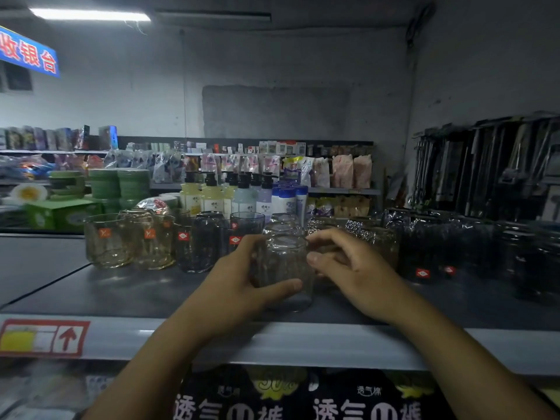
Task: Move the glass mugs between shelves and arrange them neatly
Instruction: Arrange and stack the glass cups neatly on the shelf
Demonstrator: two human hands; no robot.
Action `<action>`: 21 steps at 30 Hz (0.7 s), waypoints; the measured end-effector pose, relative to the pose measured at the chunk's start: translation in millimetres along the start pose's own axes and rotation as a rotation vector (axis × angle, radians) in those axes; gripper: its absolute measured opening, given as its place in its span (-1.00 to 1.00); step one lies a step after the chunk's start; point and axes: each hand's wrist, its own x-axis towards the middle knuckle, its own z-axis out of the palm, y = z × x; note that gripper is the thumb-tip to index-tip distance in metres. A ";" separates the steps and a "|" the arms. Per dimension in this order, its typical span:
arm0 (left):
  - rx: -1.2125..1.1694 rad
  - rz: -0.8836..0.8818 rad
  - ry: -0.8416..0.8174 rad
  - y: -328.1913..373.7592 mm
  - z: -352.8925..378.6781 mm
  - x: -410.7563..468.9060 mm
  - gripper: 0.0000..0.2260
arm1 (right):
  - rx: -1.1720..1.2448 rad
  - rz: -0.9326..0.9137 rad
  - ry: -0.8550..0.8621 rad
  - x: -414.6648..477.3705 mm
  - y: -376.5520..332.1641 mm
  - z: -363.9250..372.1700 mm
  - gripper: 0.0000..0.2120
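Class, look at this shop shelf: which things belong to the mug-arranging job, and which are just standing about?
Part of the job: clear glass mug, held between the left hand and right hand; amber mugs; dark mugs; shelf.
Just standing about: pump bottles; green stacks; price label; blue sign.

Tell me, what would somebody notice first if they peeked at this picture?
Two bare hands meet in the middle: the left hand grips a clear glass mug standing on the dark shelf, and the right hand curls against its right side. Behind them runs a row of glasses, with amber mugs at the left end. High up on the left hangs a bright blue sign.
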 end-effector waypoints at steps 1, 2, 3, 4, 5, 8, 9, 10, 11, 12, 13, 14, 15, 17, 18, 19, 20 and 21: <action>0.005 -0.004 0.017 -1.8 0.5 0.3 -0.31 | -0.013 -0.005 0.006 0.4 2.0 2.5 -0.79; 0.007 -0.012 0.026 -3.8 0.6 1.0 -0.31 | -0.015 -0.008 0.018 1.3 3.2 5.1 -0.76; 0.007 -0.023 0.031 -5.5 0.5 0.8 -0.32 | -0.010 -0.012 0.039 2.1 3.7 7.9 -0.71; 0.007 -0.029 0.032 -7.5 0.1 1.0 -0.33 | -0.010 -0.023 0.074 4.3 3.6 11.2 -0.67; 0.013 -0.034 0.027 -8.9 -0.2 1.3 -0.35 | -0.020 -0.036 0.117 7.8 3.9 14.4 -0.66; 0.016 -0.057 0.001 -12.2 0.8 3.5 -0.39 | -0.035 -0.091 0.195 22.8 4.9 21.1 -0.78; 0.001 -0.067 -0.006 -13.9 0.7 4.3 -0.39 | -0.043 -0.101 0.200 27.4 3.6 22.3 -0.80; -0.023 -0.079 -0.018 -15.3 0.6 5.5 -0.37 | -0.067 -0.107 0.195 31.4 2.4 22.9 -0.79; -0.054 -0.091 -0.035 -15.8 0.6 6.3 -0.34 | -0.089 -0.103 0.171 34.2 0.9 23.3 -0.75; -0.084 -0.100 -0.055 -16.2 0.4 7.8 -0.31 | -0.102 -0.088 0.123 36.1 -1.8 23.5 -0.70; -0.108 -0.106 -0.072 -16.3 0.2 8.9 -0.28 | -0.105 -0.062 0.058 36.9 -4.0 23.7 -0.66; -0.122 -0.108 -0.084 -16.7 0.0 10.2 -0.26 | -0.115 -0.032 -0.002 38.5 -4.8 24.5 -0.61; -0.129 -0.109 -0.092 -16.6 -0.4 10.8 -0.26 | -0.131 -0.011 -0.044 39.8 -4.5 25.1 -0.56; -0.141 -0.101 -0.097 -17.8 -0.8 10.9 -0.28 | -0.171 -0.005 -0.057 42.1 -1.1 26.8 -0.46; -0.142 -0.096 -0.097 -18.3 -1.0 11.0 -0.29 | -0.179 -0.011 -0.042 42.5 1.1 27.6 -0.42; -0.141 -0.094 -0.093 -18.7 -0.7 10.6 -0.31 | -0.181 -0.013 -0.027 42.3 3.3 28.2 -0.38; -0.138 -0.092 -0.086 -19.0 -0.4 10.1 -0.32 | -0.179 -0.015 -0.016 41.4 5.6 28.4 -0.36; -0.135 -0.088 -0.079 -18.7 -0.3 10.0 -0.33 | -0.177 -0.017 -0.010 41.1 7.1 28.4 -0.35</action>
